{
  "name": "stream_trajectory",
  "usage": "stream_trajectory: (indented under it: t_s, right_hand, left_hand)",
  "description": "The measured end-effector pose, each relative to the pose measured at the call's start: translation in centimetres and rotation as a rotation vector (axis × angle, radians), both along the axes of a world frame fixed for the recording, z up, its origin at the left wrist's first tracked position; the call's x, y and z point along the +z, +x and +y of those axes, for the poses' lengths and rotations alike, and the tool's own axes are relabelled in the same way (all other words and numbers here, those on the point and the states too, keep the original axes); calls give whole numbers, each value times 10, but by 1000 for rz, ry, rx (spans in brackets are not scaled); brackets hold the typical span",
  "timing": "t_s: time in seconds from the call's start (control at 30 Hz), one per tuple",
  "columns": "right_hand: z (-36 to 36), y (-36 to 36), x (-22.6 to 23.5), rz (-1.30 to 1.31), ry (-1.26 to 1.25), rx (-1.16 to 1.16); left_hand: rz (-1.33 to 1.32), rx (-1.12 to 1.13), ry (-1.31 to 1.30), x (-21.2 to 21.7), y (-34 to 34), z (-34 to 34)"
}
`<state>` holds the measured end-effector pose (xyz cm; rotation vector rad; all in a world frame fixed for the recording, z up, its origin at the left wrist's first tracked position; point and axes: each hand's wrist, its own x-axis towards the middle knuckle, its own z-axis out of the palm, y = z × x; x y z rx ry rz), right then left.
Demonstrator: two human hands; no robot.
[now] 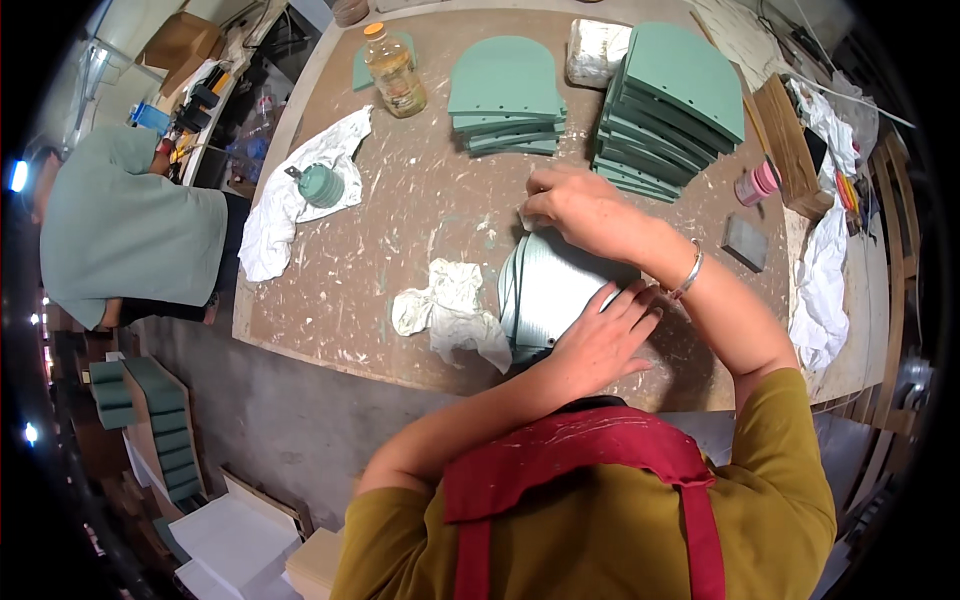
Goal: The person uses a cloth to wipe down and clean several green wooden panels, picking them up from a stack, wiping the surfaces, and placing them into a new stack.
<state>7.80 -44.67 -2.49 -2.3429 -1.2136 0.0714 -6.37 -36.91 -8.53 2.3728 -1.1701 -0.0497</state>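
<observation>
In the head view a green panel with a rounded end (560,280) lies near the front of the worktable (400,220), its face bright with glare. At least one more panel edge shows beneath it. My left hand (608,340) rests flat on its near right part, fingers spread. At the panel's far edge my right hand (585,208) is closed with bent fingers around a small pale piece (527,220), whose kind I cannot make out. A crumpled white cloth (455,312) lies just left of the panel.
Stacked green panels (685,85) stand at the back right, a lower stack (505,80) at the back middle. Around them are a bottle with an orange cap (398,75), a green jar (320,187), a pink container (755,183) and a grey block (745,243). A person (135,230) works at left.
</observation>
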Motion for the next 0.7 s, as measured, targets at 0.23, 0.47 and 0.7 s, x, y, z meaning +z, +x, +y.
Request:
stream_trajectory:
  t_s: [0.23,0.47,0.7]
  right_hand:
    - [4,-12,0,8,-57,75]
    - [5,-31,-3,31,4,36]
    - [-30,-3,-6,-92,136,-389]
  left_hand:
    - [-12,-7,-43,-2,1,1]
    - [-23,7,-60,-7,-2,1]
    - [31,74,-112,22,8,13]
